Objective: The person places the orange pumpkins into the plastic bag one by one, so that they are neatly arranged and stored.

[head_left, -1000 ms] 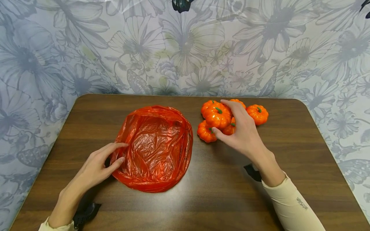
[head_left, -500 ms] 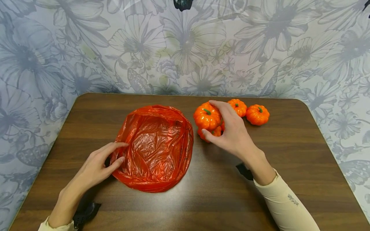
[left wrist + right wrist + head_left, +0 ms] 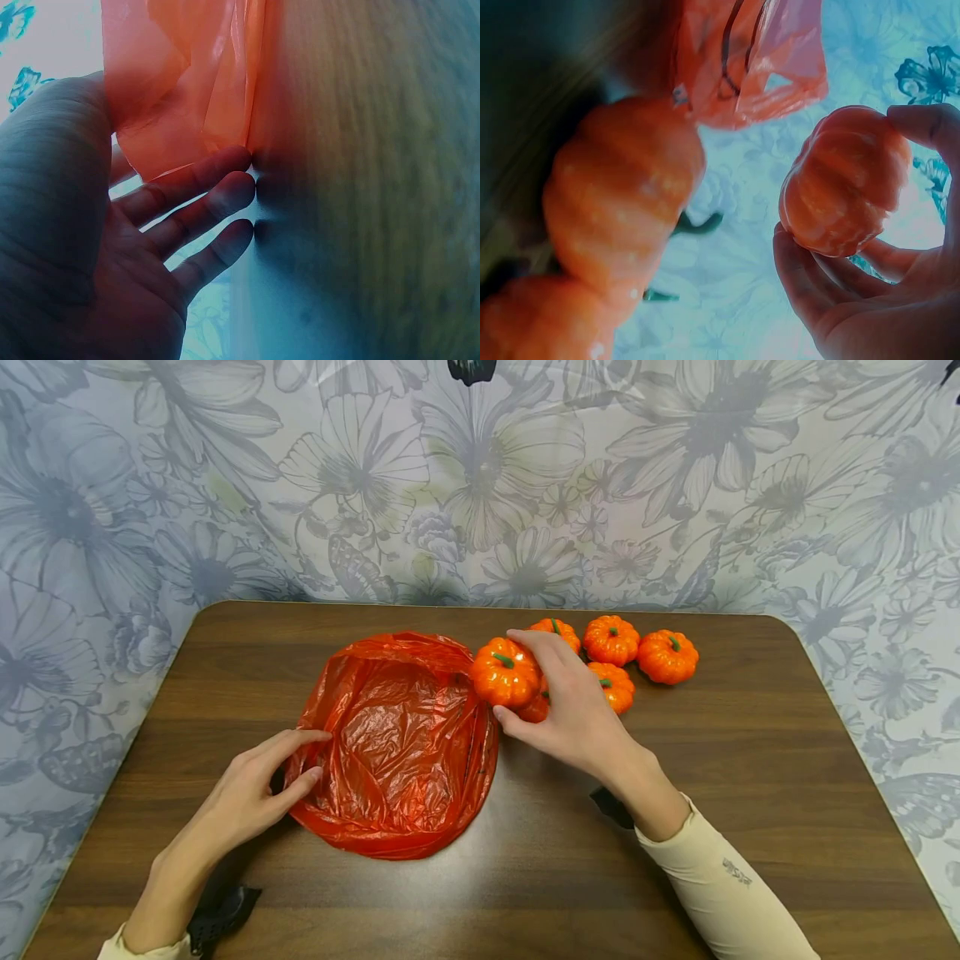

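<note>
In the head view a round, open red plastic bag [image 3: 390, 752] lies on the table, its crumpled rim standing up. My left hand [image 3: 247, 793] holds its left rim, fingers and thumb at the edge; in the left wrist view several fingertips [image 3: 240, 187] rest by the tabletop under the thin red film. My right hand [image 3: 570, 710] grips a small shiny orange pumpkin [image 3: 504, 672] with a green stem, thumb on one side and fingers on the other. It hangs above the table, overlapping the bag's right rim in the head view.
Several more orange pumpkins [image 3: 667, 657] lie at the back right of the table [image 3: 525, 893]. One pumpkin [image 3: 534, 708] sits partly hidden below the right hand, close to the bag. A flowered wall covering [image 3: 525, 485] rises behind the table's back edge.
My right hand has carried the gripped pumpkin leftward from over the other pumpkins to the bag's right rim, uncovering more of those pumpkins. The left hand and bag stay in place.
</note>
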### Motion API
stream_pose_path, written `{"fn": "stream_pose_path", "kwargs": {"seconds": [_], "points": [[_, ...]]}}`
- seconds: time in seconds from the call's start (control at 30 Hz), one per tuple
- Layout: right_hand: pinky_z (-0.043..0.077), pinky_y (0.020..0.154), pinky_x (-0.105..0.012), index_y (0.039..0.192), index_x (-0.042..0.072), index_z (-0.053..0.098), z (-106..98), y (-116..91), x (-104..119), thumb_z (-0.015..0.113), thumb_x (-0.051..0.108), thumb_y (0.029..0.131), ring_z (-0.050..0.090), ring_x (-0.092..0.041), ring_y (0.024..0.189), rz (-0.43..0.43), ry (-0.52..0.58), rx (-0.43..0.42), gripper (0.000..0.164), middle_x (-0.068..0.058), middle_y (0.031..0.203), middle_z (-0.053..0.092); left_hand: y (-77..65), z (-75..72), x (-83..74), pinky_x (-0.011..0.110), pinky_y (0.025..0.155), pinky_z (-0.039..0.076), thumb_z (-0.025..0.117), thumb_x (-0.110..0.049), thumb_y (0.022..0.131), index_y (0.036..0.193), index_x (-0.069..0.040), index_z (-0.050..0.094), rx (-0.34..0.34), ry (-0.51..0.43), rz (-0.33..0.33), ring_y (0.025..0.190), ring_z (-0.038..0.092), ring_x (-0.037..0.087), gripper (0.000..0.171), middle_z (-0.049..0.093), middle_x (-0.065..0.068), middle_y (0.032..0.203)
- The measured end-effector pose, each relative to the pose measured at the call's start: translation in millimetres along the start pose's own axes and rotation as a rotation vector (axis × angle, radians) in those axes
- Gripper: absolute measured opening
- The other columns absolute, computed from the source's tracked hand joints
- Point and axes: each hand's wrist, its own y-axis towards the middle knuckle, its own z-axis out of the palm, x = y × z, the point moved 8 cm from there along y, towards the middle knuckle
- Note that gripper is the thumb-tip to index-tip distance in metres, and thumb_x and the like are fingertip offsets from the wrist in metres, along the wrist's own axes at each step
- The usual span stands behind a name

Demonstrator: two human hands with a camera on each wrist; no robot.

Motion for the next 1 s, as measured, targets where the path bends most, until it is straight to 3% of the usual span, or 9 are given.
{"fn": "stream_pose_path", "kwargs": {"seconds": [0.2, 0.57, 1.0], "points": [[0.048, 0.112, -0.044, 0.152, 0.011, 0.049, 15, 6, 11, 0.083, 0.035, 0.084, 0.056, -0.020, 0.134, -0.024, 0.008, 0.034, 0.079, -0.004, 0.147, 0.055, 1.3, -0.7, 0.8, 0.007, 0.090, 0.042, 0.086, -0.008, 0.086, 0.135, -0.019, 0.068, -0.002, -0.002, -0.006, 0.102, 0.064, 0.005, 0.053, 0.071, -0.007, 0.121], [0.048, 0.110, -0.037, 0.150, 0.010, 0.050, 28, 19, 27, 0.081, 0.038, 0.084, 0.055, -0.016, 0.131, -0.080, 0.017, 0.048, 0.078, -0.003, 0.143, 0.056, 4.1, -0.8, 1.5, 0.008, 0.087, 0.043, 0.086, -0.009, 0.085, 0.133, -0.018, 0.069, -0.004, 0.005, 0.008, 0.097, 0.062, 0.003, 0.052, 0.071, -0.008, 0.115], [0.049, 0.111, -0.039, 0.150, 0.012, 0.050, 49, 25, 44, 0.080, 0.039, 0.082, 0.053, -0.017, 0.136, -0.096, 0.024, 0.101, 0.079, -0.002, 0.146, 0.054, 3.7, -0.7, 1.7, 0.008, 0.088, 0.043, 0.085, -0.009, 0.086, 0.133, -0.019, 0.070, -0.002, 0.014, 0.005, 0.099, 0.063, 0.003, 0.050, 0.071, -0.008, 0.116]]}}
